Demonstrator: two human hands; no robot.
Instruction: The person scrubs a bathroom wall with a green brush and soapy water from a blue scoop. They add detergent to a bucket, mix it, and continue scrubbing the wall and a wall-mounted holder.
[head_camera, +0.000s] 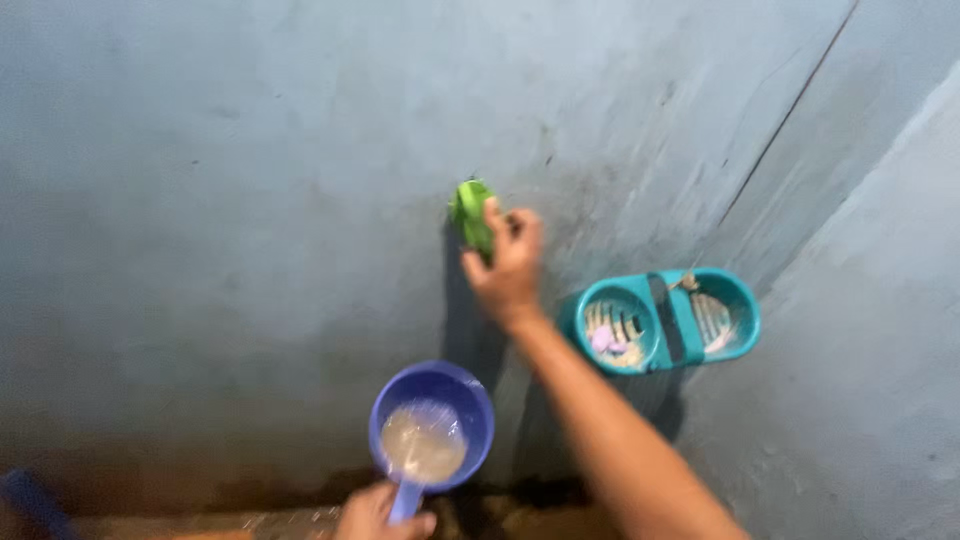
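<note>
From the head view, I see my right hand (508, 262) reaching up and away to the blue-grey wall (230, 200), fingers curled round the green tap handle (472, 215) that sticks out of it. The grip looks closed on the handle, thumb on the near side; I cannot tell which way it is being turned.

Lower and nearer, my left hand (385, 513) is clenched on the handle of a blue scoop (432, 425), held roughly level below the tap and a little to its left. The scoop already carries cloudy, pale water, about half full by my reading, so filling seems partly done. I see no stream falling from the tap in this blurred frame, so I cannot say if water is running.

To the right of my forearm, a teal soap holder (662, 320) with 2 round wells hangs on the wall; the left well holds a small pinkish scrap.
</note>
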